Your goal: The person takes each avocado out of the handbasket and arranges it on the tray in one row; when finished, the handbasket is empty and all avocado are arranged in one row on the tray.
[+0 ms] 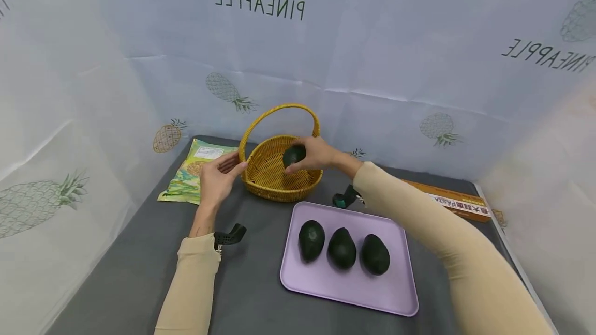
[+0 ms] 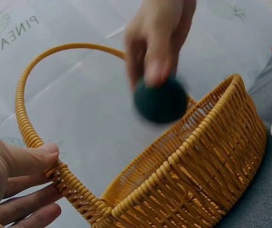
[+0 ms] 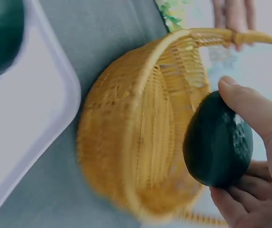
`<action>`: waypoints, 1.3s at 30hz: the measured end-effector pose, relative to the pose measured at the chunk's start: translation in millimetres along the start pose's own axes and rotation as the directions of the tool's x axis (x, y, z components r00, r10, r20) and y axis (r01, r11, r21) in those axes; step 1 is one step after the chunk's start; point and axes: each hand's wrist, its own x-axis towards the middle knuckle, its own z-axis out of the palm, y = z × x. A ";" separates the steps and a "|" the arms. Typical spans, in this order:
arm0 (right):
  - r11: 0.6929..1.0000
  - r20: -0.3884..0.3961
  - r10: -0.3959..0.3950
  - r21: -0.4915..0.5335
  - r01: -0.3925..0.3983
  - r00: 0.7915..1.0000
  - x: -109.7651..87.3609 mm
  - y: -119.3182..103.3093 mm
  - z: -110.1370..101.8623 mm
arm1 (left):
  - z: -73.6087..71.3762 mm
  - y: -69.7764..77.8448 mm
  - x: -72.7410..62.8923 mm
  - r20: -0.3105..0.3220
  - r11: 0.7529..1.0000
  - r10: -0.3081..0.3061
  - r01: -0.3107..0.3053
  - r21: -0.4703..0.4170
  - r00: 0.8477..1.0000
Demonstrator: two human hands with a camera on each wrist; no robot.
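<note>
A dark green avocado (image 1: 294,155) is in my right hand (image 1: 318,153), held between thumb and fingers above the mouth of a yellow wicker basket (image 1: 274,194). In the right wrist view the avocado (image 3: 216,140) lies near the basket's rim, apart from its floor. My left hand (image 1: 216,182) pinches the base of the basket's handle (image 2: 69,183), thumb on one side and fingers behind. No other fruit shows inside the basket. Three more avocados, at left (image 1: 311,241), middle (image 1: 342,248) and right (image 1: 374,255), sit in a row on a lilac tray (image 1: 326,283).
Behind my left hand lies a green and yellow packet (image 1: 186,182). An orange pasta box (image 1: 458,204) is at the back right, partly covered by my right sleeve. A pineapple-print cloth (image 1: 372,66) rises behind the grey table (image 1: 251,283).
</note>
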 end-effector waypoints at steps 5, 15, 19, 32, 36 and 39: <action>0.997 -0.054 -0.024 0.078 0.028 0.998 -63.1 27.2 -22.0 | -9.5 -0.8 -0.1 -0.009 0.999 -0.029 0.029 0.025 1.000; 0.989 -0.106 0.104 0.119 -0.091 0.989 -192.9 85.6 -31.7 | -19.4 4.1 1.3 -0.050 0.995 -0.058 0.062 0.077 0.997; 0.992 -0.129 0.098 0.095 -0.086 0.987 -230.5 100.2 -20.7 | -17.4 5.3 2.7 -0.052 0.994 -0.065 0.069 0.084 0.997; 0.987 -0.124 0.141 0.091 -0.130 0.982 -282.9 122.9 42.8 | -7.4 11.0 0.6 -0.035 0.989 -0.108 0.111 0.097 0.994; 0.991 -0.140 0.136 0.040 -0.131 0.981 -289.8 126.2 52.9 | -0.2 11.8 0.4 -0.026 0.990 -0.100 0.102 0.101 0.995; 0.990 -0.149 0.138 0.028 -0.135 0.979 -295.5 128.1 56.7 | 4.9 13.0 0.4 -0.021 0.990 -0.094 0.096 0.104 0.995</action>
